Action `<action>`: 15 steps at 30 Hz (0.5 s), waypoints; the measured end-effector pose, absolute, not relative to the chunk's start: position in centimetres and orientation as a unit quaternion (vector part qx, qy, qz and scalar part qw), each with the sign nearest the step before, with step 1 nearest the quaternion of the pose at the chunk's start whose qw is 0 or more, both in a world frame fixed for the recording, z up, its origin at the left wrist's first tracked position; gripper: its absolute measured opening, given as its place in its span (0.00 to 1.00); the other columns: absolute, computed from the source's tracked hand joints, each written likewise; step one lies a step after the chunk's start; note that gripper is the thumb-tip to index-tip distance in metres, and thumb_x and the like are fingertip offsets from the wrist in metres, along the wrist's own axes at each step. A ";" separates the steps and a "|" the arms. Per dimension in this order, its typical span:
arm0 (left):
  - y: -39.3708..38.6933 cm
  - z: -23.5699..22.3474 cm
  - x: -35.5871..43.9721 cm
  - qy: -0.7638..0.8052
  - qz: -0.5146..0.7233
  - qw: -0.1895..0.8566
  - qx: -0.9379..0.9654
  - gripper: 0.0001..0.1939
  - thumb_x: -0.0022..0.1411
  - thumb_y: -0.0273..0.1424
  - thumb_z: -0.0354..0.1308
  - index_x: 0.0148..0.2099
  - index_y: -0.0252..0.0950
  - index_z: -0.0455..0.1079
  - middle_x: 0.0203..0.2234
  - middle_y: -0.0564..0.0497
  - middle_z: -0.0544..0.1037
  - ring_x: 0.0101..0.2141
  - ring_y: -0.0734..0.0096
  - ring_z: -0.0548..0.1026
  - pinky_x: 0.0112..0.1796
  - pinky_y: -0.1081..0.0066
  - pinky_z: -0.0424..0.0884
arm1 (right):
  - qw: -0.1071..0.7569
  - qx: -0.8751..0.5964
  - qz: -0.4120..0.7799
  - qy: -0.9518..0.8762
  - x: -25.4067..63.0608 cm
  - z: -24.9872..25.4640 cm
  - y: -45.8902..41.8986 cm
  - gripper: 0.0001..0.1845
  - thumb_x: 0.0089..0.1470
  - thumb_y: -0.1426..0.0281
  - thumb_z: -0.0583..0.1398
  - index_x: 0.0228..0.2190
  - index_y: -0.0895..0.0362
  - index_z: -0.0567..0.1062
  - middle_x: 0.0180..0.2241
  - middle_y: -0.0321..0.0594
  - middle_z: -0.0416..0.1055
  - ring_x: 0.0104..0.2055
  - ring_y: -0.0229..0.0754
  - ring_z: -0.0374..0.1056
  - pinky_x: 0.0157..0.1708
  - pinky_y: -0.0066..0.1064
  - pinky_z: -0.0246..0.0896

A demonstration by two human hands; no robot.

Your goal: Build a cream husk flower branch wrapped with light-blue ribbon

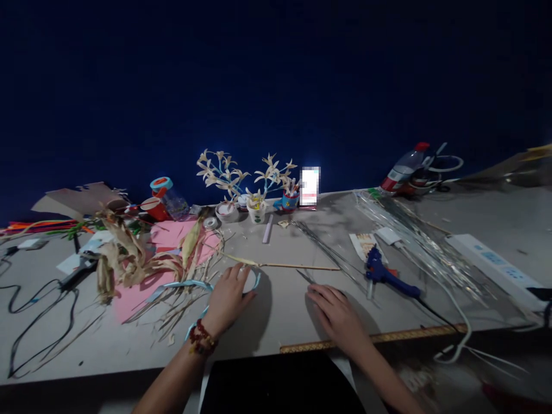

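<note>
My left hand [228, 296], a beaded bracelet at its wrist, is closed over a pale round roll [250, 280]. Light-blue tape [190, 284] shows at the roll's edge and trails out to the left of the hand. To the right, my right hand [331, 313] lies low over the table with its fingers closed on scissors [305, 278]. Their blades point to the upper left, while the handles are hidden under the hand. Just beyond both hands lies a thin brown stick [297, 266].
Dried husks [125, 253] cover pink paper [129, 299] at left. Cream flowers [222, 172] stand in small pots at the back, near a lit phone [309, 187]. At right lie a blue glue gun [388, 277], wire stems [328, 247] and a power strip [495, 267].
</note>
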State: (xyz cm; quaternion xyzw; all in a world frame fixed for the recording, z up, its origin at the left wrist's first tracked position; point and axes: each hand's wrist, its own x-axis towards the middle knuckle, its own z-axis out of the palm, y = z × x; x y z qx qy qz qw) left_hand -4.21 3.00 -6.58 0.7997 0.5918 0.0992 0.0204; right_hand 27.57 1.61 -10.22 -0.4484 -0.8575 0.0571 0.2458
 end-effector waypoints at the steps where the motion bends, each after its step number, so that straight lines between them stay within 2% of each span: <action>1: 3.1 -6.5 -4.3 0.596 0.100 0.013 0.797 0.28 0.62 0.36 0.62 0.62 0.36 0.62 0.57 0.39 0.71 0.54 0.48 0.70 0.51 0.53 0.69 | 0.246 -0.445 0.058 -0.859 27.9 -10.2 1.7 0.23 0.55 0.82 0.52 0.47 0.55 0.76 0.51 0.47 0.76 0.53 0.49 0.71 0.51 0.47 0.71; 5: 4.4 -5.1 -3.8 0.575 0.108 0.003 0.811 0.26 0.65 0.41 0.60 0.60 0.34 0.64 0.58 0.36 0.70 0.57 0.45 0.68 0.53 0.49 0.67 | 0.250 -0.421 0.059 -0.870 28.2 -9.1 3.0 0.21 0.57 0.81 0.53 0.47 0.55 0.76 0.48 0.46 0.77 0.49 0.47 0.73 0.47 0.42 0.72; 9: 7.5 -3.1 -1.4 0.508 0.076 0.032 0.857 0.17 0.68 0.34 0.56 0.57 0.35 0.68 0.51 0.41 0.75 0.52 0.52 0.71 0.51 0.56 0.68 | 0.207 -0.432 0.019 -0.877 27.2 -7.2 6.4 0.15 0.62 0.76 0.54 0.46 0.56 0.76 0.45 0.46 0.78 0.48 0.48 0.72 0.48 0.42 0.69; 15: 10.7 -3.4 4.1 0.456 0.038 0.021 0.889 0.11 0.62 0.35 0.62 0.43 0.33 0.75 0.40 0.38 0.78 0.47 0.49 0.72 0.47 0.55 0.68 | 0.145 -0.460 -0.020 -0.876 26.8 -6.6 10.6 0.11 0.59 0.78 0.55 0.33 0.57 0.77 0.33 0.46 0.76 0.38 0.50 0.71 0.39 0.39 0.65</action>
